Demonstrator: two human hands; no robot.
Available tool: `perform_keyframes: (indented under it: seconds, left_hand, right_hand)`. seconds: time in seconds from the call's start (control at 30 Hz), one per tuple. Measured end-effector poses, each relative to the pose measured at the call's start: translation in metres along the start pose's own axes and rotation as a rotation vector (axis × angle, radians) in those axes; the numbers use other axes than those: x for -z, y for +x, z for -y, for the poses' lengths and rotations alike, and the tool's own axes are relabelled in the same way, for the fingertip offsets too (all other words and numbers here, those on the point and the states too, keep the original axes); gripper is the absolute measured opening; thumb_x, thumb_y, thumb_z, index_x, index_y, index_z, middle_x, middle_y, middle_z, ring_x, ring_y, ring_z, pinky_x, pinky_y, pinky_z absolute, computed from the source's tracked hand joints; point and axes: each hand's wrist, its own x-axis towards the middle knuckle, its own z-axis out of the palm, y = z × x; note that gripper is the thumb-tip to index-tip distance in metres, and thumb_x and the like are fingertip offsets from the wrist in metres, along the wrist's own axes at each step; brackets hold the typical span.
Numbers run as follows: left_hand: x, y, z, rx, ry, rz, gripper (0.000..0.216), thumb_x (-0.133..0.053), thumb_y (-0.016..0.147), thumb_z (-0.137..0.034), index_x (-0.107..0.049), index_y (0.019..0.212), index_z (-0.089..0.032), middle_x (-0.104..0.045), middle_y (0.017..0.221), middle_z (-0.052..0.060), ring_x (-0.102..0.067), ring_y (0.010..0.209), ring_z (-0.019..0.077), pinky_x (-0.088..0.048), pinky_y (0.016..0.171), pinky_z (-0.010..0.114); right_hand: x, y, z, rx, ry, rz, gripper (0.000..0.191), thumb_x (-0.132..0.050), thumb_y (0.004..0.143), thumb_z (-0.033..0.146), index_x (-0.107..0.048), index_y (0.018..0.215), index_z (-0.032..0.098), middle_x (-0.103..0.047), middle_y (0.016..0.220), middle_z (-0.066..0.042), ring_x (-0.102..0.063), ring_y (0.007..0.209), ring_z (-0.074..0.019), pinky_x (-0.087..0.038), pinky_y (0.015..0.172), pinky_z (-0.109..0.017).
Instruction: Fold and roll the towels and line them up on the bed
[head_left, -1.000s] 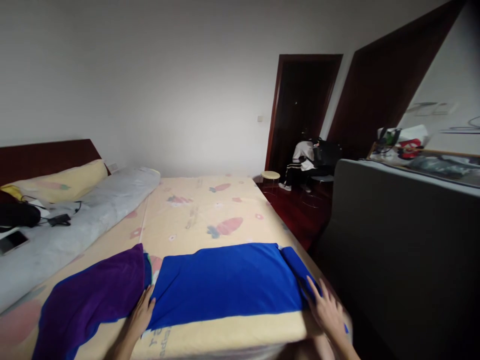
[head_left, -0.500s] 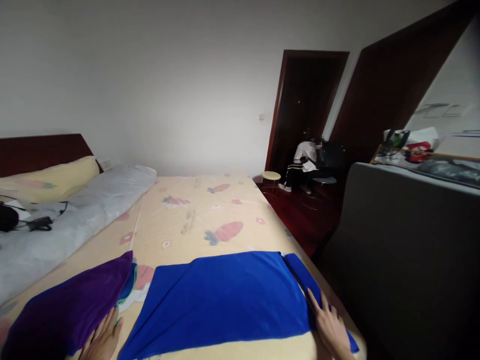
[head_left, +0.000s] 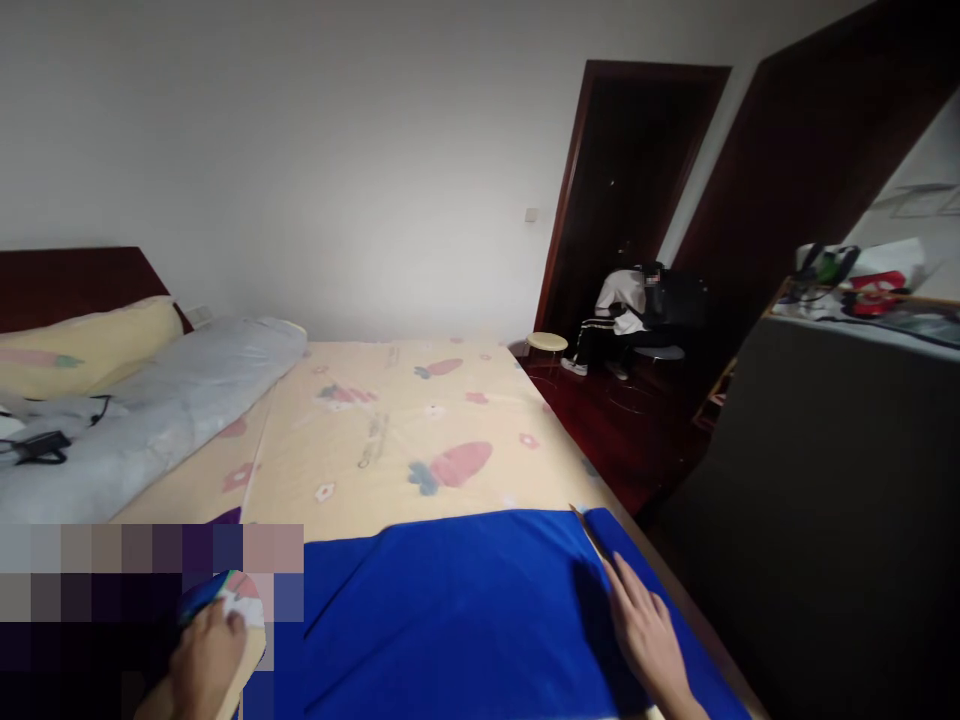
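A blue cloth [head_left: 465, 610] lies spread across the near part of the bed. My right hand [head_left: 649, 635] reaches over its right side, fingers stretched out, at the narrow gap beside a long blue strip of cloth [head_left: 675, 610]. At lower left, my left hand [head_left: 208, 655] has its fingers curled in; whatever they hold, if anything, is hidden. Just beyond its fingers shows a bit of blue cloth with a green edge [head_left: 201, 598]. Only a corner of the purple cloth [head_left: 229, 517] is visible, because blurred blocks cover the area around this hand.
The bed [head_left: 390, 410] has a carrot-patterned sheet. A grey-white quilt [head_left: 187, 400], a yellow pillow [head_left: 112, 345] and a black cabled device [head_left: 43, 448] are at left. A dark panel [head_left: 840, 500] rises at right. A person [head_left: 626, 305] sits near a round stool [head_left: 547, 343].
My left hand has gone from lying flat by the purple cloth to curled fingers. My right hand stays at the blue strip, its fingers slightly farther up. The view has shifted a little.
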Motion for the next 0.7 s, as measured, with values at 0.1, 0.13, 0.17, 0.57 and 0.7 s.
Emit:
perform_keyframes:
  seconds: [0.1,0.13,0.17,0.57,0.7]
  left_hand:
    - [-0.006,0.003,-0.056,-0.205,-0.092,0.052,0.051,-0.026,0.09,-0.027,-0.06,0.126,-0.014,-0.06,0.133,0.015,-0.054,0.122,0.0248,-0.046,0.097,0.036]
    - [-0.009,0.005,-0.072,-0.211,-0.124,0.098,0.051,-0.024,0.092,-0.026,-0.059,0.128,-0.017,-0.055,0.14,0.014,-0.05,0.128,0.0233,-0.045,0.098,0.036]
    - [-0.011,0.009,-0.084,-0.185,-0.141,0.151,0.051,-0.022,0.093,-0.026,-0.058,0.13,-0.021,-0.051,0.144,0.012,-0.046,0.132,0.0229,-0.045,0.098,0.037]
    - [-0.024,0.026,-0.091,-0.097,-0.122,0.25,0.051,-0.021,0.095,-0.024,-0.044,0.141,-0.023,-0.043,0.151,0.009,-0.04,0.135,0.0238,-0.037,0.102,0.048]
    - [-0.018,0.035,-0.095,-0.02,-0.041,0.286,0.053,-0.023,0.095,-0.03,-0.034,0.146,-0.021,-0.032,0.157,0.01,-0.033,0.14,0.0244,-0.032,0.106,0.051]
  right_hand:
    - [-0.013,0.044,0.026,0.071,0.175,0.14,0.054,-0.023,0.096,0.042,-0.032,0.147,0.025,-0.037,0.153,-0.008,-0.036,0.14,-0.0212,-0.038,0.108,-0.042]
    - [-0.019,0.059,0.033,0.052,0.19,0.196,0.056,-0.022,0.096,0.045,-0.033,0.146,0.023,-0.036,0.154,-0.009,-0.035,0.14,-0.0205,-0.037,0.11,-0.04]
    - [-0.025,0.073,0.04,0.024,0.189,0.251,0.057,-0.022,0.096,0.046,-0.033,0.146,0.021,-0.036,0.154,-0.01,-0.034,0.141,-0.0201,-0.035,0.111,-0.039]
    - [-0.064,0.093,0.054,-0.039,0.037,0.419,0.064,-0.022,0.094,0.055,-0.024,0.149,0.023,-0.024,0.158,-0.009,-0.018,0.146,-0.0237,-0.022,0.116,-0.047]
    - [-0.058,0.1,0.058,-0.029,0.004,0.438,0.064,-0.024,0.094,0.055,-0.024,0.149,0.023,-0.025,0.158,-0.009,-0.018,0.146,-0.024,-0.022,0.116,-0.049]
